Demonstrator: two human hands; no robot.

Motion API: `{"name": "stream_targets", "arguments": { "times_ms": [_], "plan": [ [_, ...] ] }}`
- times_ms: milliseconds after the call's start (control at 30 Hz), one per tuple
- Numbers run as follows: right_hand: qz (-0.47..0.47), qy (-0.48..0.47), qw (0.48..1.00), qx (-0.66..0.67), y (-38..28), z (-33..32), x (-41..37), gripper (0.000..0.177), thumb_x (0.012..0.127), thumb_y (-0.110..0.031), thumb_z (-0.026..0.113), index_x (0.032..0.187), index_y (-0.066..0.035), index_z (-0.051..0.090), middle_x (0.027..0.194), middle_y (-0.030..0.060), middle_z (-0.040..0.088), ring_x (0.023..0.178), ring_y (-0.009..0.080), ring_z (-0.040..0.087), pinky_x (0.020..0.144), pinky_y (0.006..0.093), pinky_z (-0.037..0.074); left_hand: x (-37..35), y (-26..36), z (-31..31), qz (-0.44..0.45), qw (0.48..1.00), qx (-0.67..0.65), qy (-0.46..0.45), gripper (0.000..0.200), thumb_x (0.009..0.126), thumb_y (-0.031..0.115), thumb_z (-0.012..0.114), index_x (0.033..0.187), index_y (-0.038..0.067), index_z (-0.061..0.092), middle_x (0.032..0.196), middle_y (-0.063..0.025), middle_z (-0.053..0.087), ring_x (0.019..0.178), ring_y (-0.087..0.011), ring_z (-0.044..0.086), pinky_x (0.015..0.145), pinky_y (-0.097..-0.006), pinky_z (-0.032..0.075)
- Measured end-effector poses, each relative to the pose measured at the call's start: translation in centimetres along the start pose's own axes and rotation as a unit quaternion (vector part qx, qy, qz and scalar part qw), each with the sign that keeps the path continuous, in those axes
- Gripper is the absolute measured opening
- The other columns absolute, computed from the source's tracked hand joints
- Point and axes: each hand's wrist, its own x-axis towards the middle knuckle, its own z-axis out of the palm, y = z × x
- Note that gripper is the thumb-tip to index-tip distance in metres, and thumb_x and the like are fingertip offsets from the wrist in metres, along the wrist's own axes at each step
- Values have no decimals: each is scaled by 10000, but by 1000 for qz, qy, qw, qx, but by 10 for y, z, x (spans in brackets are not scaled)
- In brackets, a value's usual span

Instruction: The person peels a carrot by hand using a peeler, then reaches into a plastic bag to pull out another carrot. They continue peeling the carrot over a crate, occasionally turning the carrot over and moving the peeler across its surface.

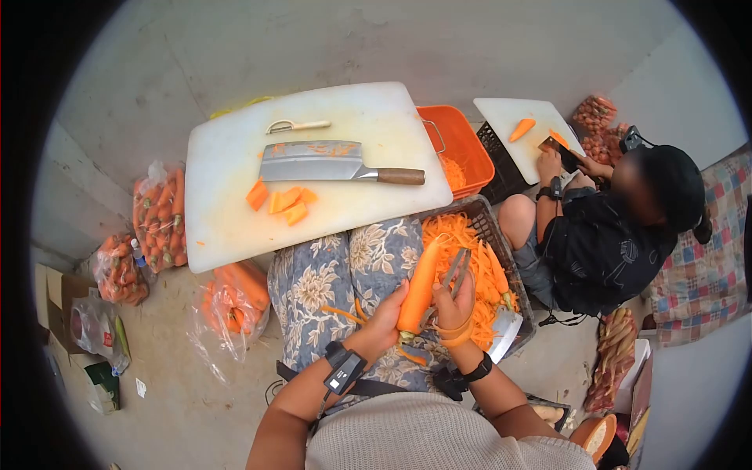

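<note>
My left hand (385,317) is closed round the lower end of a peeled orange carrot (421,288), which points up and away from me. Just right of it, my right hand (456,304) grips a metal peeler (452,270); part of the tool is hidden by the fingers. Below and beside both hands, a dark plastic crate (523,321) holds carrot shreds (450,229), a few carrots and a broad blade (504,333). A patterned cloth (313,294) covers my lap, with peel strips on it.
Ahead, a white cutting board (227,172) carries a cleaver (313,163), a white-handled peeler (299,125) and several carrot chunks (286,202). An orange basket (478,149) stands behind the crate. Bagged carrots (160,215) lie left. At right, another person (615,235) cuts carrot on a smaller board (501,110).
</note>
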Motion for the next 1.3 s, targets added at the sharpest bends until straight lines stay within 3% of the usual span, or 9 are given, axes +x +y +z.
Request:
{"name": "stream_targets", "arguments": {
  "times_ms": [200,333,500,667,833,900,1133,1200,1300],
  "plan": [
    [-147,-42,954,-259,-2,23,1,406,717,-168,633,981,82,454,1044,214,435,971,334,442,826,376,376,14,-11,-4,75,997,33,11,418,961,340,296,1193,18,428,1110,-94,513,1013,-146,512,852,-274,428],
    [-97,-33,961,-257,2,24,6,430,713,-104,573,1081,78,446,1089,186,449,967,301,451,854,353,373,16,-5,0,70,996,54,27,430,961,338,301,1183,-7,431,1126,-96,503,1018,-143,505,860,-269,420],
    [-53,-33,971,-231,8,26,15,348,720,-128,606,964,67,454,1061,210,428,957,332,445,838,368,371,13,4,2,41,993,95,49,440,968,316,244,1225,-1,410,1182,-103,489,1087,-152,483,923,-279,387],
    [-101,-22,960,-262,14,26,22,323,737,-112,558,1016,29,478,955,137,459,883,262,464,795,334,381,25,-6,-11,84,988,120,46,439,966,313,258,1214,-14,413,1169,-108,496,1083,-151,484,918,-272,387],
    [-126,-23,939,-318,40,9,58,178,759,-127,547,837,23,492,820,113,482,751,206,491,667,324,407,22,-15,-15,32,979,189,67,431,955,371,290,1085,-1,462,863,-116,591,716,-180,610,614,-287,511],
    [59,36,978,-195,63,-1,82,173,772,-143,545,740,8,467,672,68,473,578,147,467,509,297,385,21,-18,-13,67,977,186,75,435,945,403,302,1028,9,465,760,-117,580,567,-187,587,480,-287,493],
    [129,41,986,-93,76,5,98,254,761,-200,554,653,13,467,561,45,454,483,152,449,450,296,364,8,9,4,-12,994,91,52,440,935,418,325,1029,9,455,768,-141,576,597,-210,601,476,-301,497],
    [229,9,972,-53,75,4,100,259,765,-236,559,677,2,508,576,32,463,495,134,453,460,295,369,8,8,4,-23,994,93,46,442,933,424,330,1023,10,455,763,-143,575,594,-214,601,472,-303,498],
    [228,-20,972,-56,87,-4,100,250,778,-274,562,780,-25,536,621,14,453,549,115,442,530,260,366,8,8,5,-14,994,96,44,447,928,434,335,1015,13,456,752,-142,575,583,-215,599,471,-308,501]
  ]
}}
